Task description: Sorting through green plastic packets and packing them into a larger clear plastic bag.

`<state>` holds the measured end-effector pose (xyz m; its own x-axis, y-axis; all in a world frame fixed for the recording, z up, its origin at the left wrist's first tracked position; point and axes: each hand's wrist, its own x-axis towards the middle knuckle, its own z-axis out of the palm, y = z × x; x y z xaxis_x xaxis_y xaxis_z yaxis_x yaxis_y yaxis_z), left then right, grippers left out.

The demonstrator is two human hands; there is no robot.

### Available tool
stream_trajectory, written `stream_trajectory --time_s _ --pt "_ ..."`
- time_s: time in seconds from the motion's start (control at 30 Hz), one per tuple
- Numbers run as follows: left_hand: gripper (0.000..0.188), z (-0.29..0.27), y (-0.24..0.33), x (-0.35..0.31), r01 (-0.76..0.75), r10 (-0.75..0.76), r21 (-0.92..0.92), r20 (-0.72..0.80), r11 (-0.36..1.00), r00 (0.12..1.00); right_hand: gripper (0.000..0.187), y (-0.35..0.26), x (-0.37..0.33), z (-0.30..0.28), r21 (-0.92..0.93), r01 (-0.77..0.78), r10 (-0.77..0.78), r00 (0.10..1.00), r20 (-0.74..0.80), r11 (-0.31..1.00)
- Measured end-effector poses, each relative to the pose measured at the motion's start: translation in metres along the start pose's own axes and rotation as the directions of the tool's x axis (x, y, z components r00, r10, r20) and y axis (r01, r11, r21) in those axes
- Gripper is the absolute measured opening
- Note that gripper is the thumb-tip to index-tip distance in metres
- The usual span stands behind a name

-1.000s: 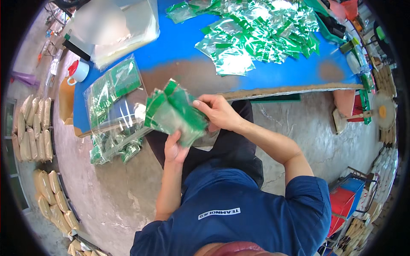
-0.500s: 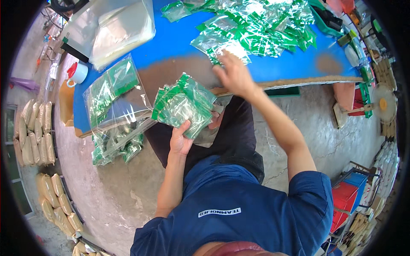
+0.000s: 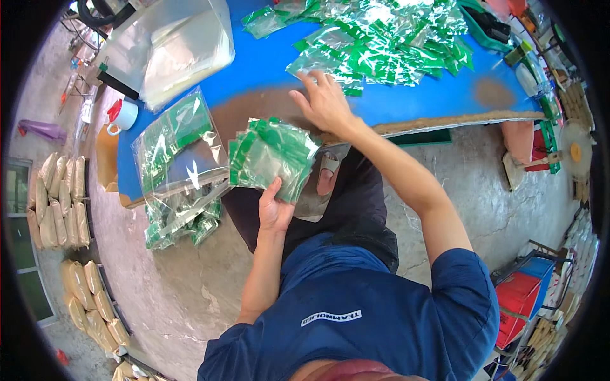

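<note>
My left hand (image 3: 277, 206) grips a fanned stack of small green-and-clear plastic packets (image 3: 273, 159), held above my lap by its lower edge with the thumb on top. My right hand (image 3: 326, 105) reaches over the table with its fingers apart, at the near edge of a wide pile of the same packets (image 3: 387, 47). Its fingertips overlap the nearest packets; whether they touch is hard to tell. Left of the held stack, a large clear bag (image 3: 184, 149) with green packets inside hangs over the table's front edge.
The blue table (image 3: 267, 63) has a worn brown front edge. Clear plastic sheets (image 3: 184, 54) lie at its far left, near a white mug (image 3: 122, 117) with a red lid. A teal tray (image 3: 486, 28) stands far right. Filled tan sacks (image 3: 57, 197) are stacked on the left; a fan (image 3: 574, 152) stands right.
My right hand has moved a little left and nearer me along the pile's near edge. The left hand still holds the stack, shifted slightly right in the picture.
</note>
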<state>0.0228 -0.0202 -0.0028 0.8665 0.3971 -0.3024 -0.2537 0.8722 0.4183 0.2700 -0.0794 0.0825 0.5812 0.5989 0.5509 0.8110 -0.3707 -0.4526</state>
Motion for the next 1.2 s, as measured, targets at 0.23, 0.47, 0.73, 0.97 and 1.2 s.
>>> stream_trajectory --time_s 0.23,0.47,0.73,0.97,1.2 --pt "0.063 0.000 0.020 -0.014 -0.104 0.104 0.230 0.012 0.968 0.995 0.036 -0.005 -0.020 -0.009 0.500 0.016 -0.338 0.756 0.561 0.866" --pt "0.067 -0.012 0.015 -0.009 -0.076 0.073 0.197 0.024 0.977 0.997 0.064 0.113 0.088 0.034 -0.405 -0.232 0.158 0.965 -0.208 0.884" --pt "0.064 -0.002 0.041 -0.026 -0.116 0.155 0.254 -0.139 0.960 0.978 0.037 -0.013 -0.017 0.005 0.598 0.350 -0.624 0.703 0.341 0.721" --pt "0.067 -0.019 0.036 -0.028 -0.057 0.060 0.045 -0.071 0.997 0.996 0.025 0.003 0.029 0.032 -0.109 0.327 -0.263 0.883 0.388 0.939" --pt "0.068 -0.039 0.038 -0.046 0.026 -0.027 -0.080 -0.019 0.996 0.999 0.031 -0.025 -0.025 -0.006 0.362 0.444 -0.558 0.760 0.333 0.820"
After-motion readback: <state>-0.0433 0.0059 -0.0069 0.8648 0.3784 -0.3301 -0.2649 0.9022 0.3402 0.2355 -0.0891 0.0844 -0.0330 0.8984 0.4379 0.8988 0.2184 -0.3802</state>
